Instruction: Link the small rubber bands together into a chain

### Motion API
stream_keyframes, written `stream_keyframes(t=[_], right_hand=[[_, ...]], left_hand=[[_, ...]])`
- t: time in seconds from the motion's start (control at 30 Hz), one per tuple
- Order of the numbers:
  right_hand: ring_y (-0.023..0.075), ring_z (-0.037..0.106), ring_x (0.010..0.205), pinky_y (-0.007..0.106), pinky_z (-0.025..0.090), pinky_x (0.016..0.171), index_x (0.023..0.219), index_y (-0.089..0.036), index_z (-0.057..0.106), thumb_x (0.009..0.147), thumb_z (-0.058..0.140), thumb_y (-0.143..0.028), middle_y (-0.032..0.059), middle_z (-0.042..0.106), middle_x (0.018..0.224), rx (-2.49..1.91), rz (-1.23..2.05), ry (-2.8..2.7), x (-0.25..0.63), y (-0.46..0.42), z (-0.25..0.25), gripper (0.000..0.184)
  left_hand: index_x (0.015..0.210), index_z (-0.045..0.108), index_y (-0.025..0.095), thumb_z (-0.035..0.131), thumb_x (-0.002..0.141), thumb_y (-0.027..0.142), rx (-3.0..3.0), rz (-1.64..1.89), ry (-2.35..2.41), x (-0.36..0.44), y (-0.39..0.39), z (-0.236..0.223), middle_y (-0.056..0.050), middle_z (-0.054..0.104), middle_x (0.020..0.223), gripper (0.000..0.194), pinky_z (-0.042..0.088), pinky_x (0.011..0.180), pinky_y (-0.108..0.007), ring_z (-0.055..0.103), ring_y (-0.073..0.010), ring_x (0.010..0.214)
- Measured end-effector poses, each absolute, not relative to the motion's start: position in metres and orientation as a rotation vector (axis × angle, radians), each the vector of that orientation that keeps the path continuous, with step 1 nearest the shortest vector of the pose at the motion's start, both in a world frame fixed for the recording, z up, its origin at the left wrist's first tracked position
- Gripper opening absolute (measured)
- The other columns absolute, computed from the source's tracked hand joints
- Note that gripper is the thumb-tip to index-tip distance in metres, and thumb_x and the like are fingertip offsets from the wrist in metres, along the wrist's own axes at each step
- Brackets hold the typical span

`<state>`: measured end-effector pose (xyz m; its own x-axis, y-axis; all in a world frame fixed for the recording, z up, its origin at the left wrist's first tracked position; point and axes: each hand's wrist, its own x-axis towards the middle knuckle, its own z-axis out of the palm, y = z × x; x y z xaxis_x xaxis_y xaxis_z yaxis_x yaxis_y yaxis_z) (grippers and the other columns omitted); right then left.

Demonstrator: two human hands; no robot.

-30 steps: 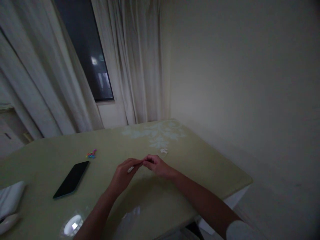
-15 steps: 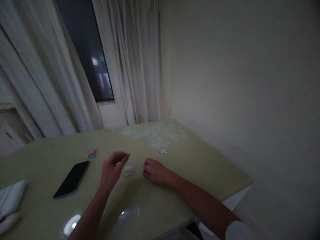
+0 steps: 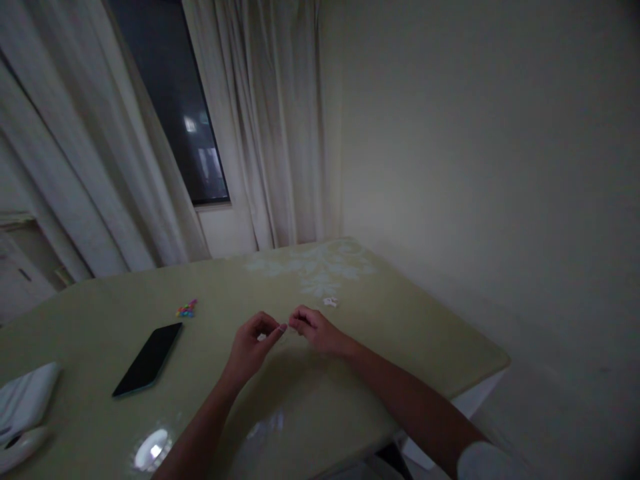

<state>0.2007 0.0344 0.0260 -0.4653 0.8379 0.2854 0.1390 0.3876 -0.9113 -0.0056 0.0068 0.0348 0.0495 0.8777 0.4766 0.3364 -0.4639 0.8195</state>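
Beneath the fingers of the left hand (image 3: 250,347), in the head camera's view, a whitish item (image 3: 261,337) shows through the gap by the thumb; the hand hides most of it, so whether it is a container, and what it might hold, cannot be told. The right hand (image 3: 315,330) is just beside the left, the fingertips of both nearly meeting above the table. Thumb and finger come close in each hand, but the pictures are too dim to tell whether either is clamped on something small.

Counted out, there are two hands, one black phone-like slab (image 3: 149,360) lying flat to the left, one heap of multicoloured pieces (image 3: 187,309) beyond it, and one cluster of white pieces (image 3: 331,302) past the right hand; the pieces within each are too small to count. At the left edge lie one white, ribbed item (image 3: 30,393) and one pale, rounded item (image 3: 23,450).

The tabletop (image 3: 425,347) is glossy and yellowish green, with a pale floral pattern (image 3: 320,267) at its far end and a bright round gleam (image 3: 153,451) near the left forearm. Behind are light curtains (image 3: 270,133), a dark window (image 3: 170,100) between them, and a plain wall (image 3: 475,167).
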Motion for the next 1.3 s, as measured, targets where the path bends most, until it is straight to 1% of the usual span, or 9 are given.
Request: stream_keyframes(t=[0.23,0.33,0.47,0.63,0.73,0.83,0.97,1.13,1.3], right_hand=[[0.012,0.043,0.066,0.025,0.035,0.062,0.093,-0.018,0.06,0.098,0.062,-0.046,-0.0043,0.049,0.074,-0.768,1.226,-1.827,0.201,0.033,0.025,0.029],[0.0122,0.043,0.068,0.025,0.034,0.062,0.093,-0.017,0.063,0.097,0.065,-0.045,-0.0038,0.049,0.074,-0.82,1.192,-1.824,0.199,0.035,0.023,0.029],[0.0128,0.047,0.068,0.024,0.037,0.061,0.098,-0.017,0.066,0.101,0.061,-0.042,-0.0029,0.052,0.074,-0.868,1.187,-1.814,0.2,0.042,0.02,0.026],[0.0153,0.056,0.086,0.027,0.044,0.079,0.098,-0.016,0.07,0.1,0.063,-0.021,0.0034,0.062,0.095,-1.159,0.652,-1.936,0.211,0.06,0.011,0.009],[0.0156,0.057,0.089,0.029,0.044,0.085,0.094,-0.016,0.073,0.092,0.073,-0.013,0.0044,0.062,0.099,-1.218,0.552,-2.015,0.217,0.066,0.004,0.003],[0.0165,0.059,0.094,0.028,0.045,0.088,0.094,-0.017,0.077,0.086,0.081,-0.017,0.0048,0.062,0.103,-1.172,0.543,-2.134,0.217,0.065,-0.001,0.009],[0.0195,0.06,0.103,0.03,0.045,0.092,0.1,-0.018,0.079,0.092,0.076,-0.023,0.0077,0.064,0.11,-1.151,0.337,-2.358,0.212,0.061,-0.002,0.01],[0.024,0.057,0.101,0.036,0.046,0.092,0.098,-0.011,0.073,0.097,0.066,-0.021,0.0131,0.063,0.106,-1.18,0.217,-2.431,0.202,0.06,-0.002,0.012],[0.0238,0.054,0.105,0.039,0.045,0.096,0.099,-0.012,0.066,0.101,0.058,-0.018,0.0126,0.06,0.107,-1.171,0.205,-2.392,0.2,0.061,-0.002,0.01]], left_hand=[[0.105,0.077,0.021,0.074,0.087,0.038,1.888,1.351,1.088,0.0,0.008,0.027,-0.004,0.079,0.086,0.024,0.057,0.069,-0.027,0.071,-0.0172,0.074],[0.097,0.081,0.022,0.071,0.089,0.036,1.928,1.347,1.043,-0.003,0.008,0.029,-0.007,0.082,0.097,0.019,0.059,0.078,-0.03,0.075,-0.0205,0.086],[0.091,0.08,0.022,0.072,0.087,0.038,1.906,1.332,1.145,-0.004,0.005,0.033,-0.006,0.083,0.09,0.018,0.06,0.078,-0.032,0.077,-0.0222,0.083],[0.089,0.07,0.02,0.072,0.086,0.041,1.775,1.431,1.127,-0.004,0.005,0.038,-0.009,0.083,0.091,0.022,0.062,0.073,-0.033,0.078,-0.0212,0.076],[0.086,0.062,0.02,0.074,0.085,0.044,1.697,1.484,1.084,-0.004,0.007,0.036,-0.01,0.083,0.091,0.027,0.062,0.068,-0.032,0.077,-0.0201,0.071],[0.082,0.059,0.02,0.076,0.084,0.046,1.668,1.507,1.095,-0.005,0.009,0.033,-0.01,0.083,0.087,0.031,0.061,0.065,-0.031,0.077,-0.0201,0.069],[0.077,0.056,0.021,0.077,0.084,0.046,1.664,1.506,1.11,-0.005,0.01,0.033,-0.009,0.081,0.079,0.034,0.059,0.062,-0.03,0.076,-0.0206,0.068],[0.098,0.066,0.02,0.073,0.087,0.042,1.687,1.445,1.072,-0.004,0.011,0.032,-0.007,0.082,0.085,0.026,0.061,0.069,-0.032,0.077,-0.0212,0.073],[0.089,0.078,0.021,0.072,0.085,0.035,1.842,1.368,1.192,-0.009,0.012,0.028,-0.006,0.083,0.089,0.017,0.06,0.076,-0.032,0.077,-0.0216,0.08]])
